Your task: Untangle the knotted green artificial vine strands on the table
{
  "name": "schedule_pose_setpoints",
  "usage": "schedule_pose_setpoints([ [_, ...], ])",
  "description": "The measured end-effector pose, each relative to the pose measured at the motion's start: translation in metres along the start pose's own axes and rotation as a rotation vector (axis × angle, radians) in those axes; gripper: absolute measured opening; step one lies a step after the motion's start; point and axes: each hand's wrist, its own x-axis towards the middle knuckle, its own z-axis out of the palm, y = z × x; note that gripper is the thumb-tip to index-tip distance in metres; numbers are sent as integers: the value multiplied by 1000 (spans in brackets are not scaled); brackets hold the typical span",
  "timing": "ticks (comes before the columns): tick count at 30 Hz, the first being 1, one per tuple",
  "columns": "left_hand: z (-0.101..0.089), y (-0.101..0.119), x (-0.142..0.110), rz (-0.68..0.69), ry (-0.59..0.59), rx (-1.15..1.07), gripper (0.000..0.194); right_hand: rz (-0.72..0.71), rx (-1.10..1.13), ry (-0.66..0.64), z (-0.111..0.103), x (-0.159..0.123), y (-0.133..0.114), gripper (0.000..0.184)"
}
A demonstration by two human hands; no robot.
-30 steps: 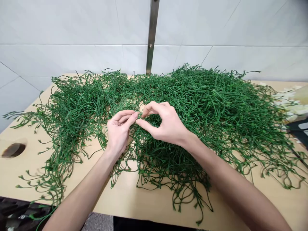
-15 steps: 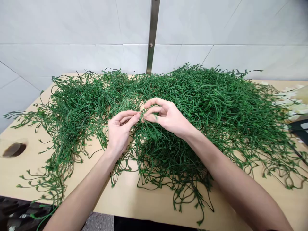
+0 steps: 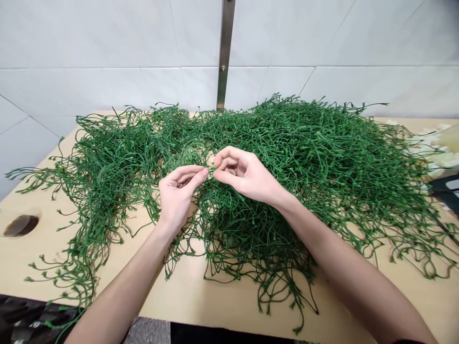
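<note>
A wide tangle of thin green artificial plant stems [image 3: 315, 143], many with small forked tips, spreads over the light wooden table. Over its middle, my left hand [image 3: 177, 193] pinches a small green stem tip between thumb and index finger. My right hand [image 3: 247, 174] faces it, thumb and index finger closed around the same green piece and the other fingers curled in. The fingertips of both hands almost meet, and most of the piece is hidden between them. Below my right wrist, a denser clump of stems [image 3: 251, 239] reaches toward the table's front edge.
On the table [image 3: 179, 296], a round dark hole [image 3: 21, 224] lies at the left. White artificial flowers [image 3: 437, 148] and a black object [image 3: 442, 191] are at the right edge. Behind stand a tiled wall [image 3: 107, 38] and a metal upright [image 3: 225, 57]. Dark items [image 3: 25, 317] show below, lower left.
My right hand's fingers have curled inward, with thumb and index finger drawn into a pinch at the green piece. My left hand stays nearly in place, still pinching.
</note>
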Motion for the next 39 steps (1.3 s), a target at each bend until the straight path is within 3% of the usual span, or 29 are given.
schedule_pose_setpoints([
  [7,-1,-3,-1,2,-68,13,15,47,59,-98,-2,0,-1,11],
  [11,0,1,-3,-75,-183,29,25,46,144,-70,-4,1,1,18],
  [15,4,7,-8,-39,-180,124,31,51,159,-53,-5,1,4,25],
  [19,5,9,-10,6,-179,193,22,27,45,-61,-6,-1,2,24],
  [24,5,12,-8,1,-158,259,15,-37,-200,-102,-8,-4,-3,9],
  [31,4,4,-11,135,-171,378,16,-47,-257,-108,0,-7,-5,13],
  [39,3,5,-17,202,-217,553,22,16,10,-185,5,-4,3,18],
])
